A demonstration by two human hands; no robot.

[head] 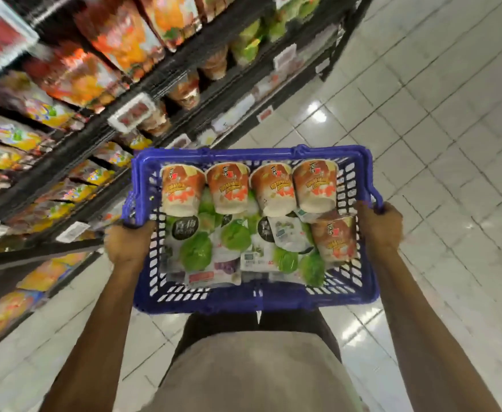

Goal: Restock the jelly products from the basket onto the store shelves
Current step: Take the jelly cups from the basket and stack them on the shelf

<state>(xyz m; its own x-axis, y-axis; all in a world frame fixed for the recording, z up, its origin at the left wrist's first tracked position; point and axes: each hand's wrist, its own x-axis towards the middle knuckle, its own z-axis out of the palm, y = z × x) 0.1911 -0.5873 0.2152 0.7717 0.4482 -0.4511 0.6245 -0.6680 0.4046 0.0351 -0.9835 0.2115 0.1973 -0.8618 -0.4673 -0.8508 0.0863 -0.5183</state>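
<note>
I carry a blue plastic basket (252,298) in front of my waist. My left hand (126,243) grips its left rim and my right hand (379,226) grips its right rim. Inside, several orange-and-white jelly cups (228,187) lie on their sides in a row along the far wall, with one more cup (334,237) at the right. Under and in front of them lie green-and-white jelly pouches (196,251). Black store shelves (166,84) with packaged products run along my left.
The shelves hold orange, yellow and green packets, blurred by motion, with price tags (132,114) on the rails. Similar orange cups (185,90) stand on a middle shelf. White tiled floor (422,129) stretches to the right and ahead.
</note>
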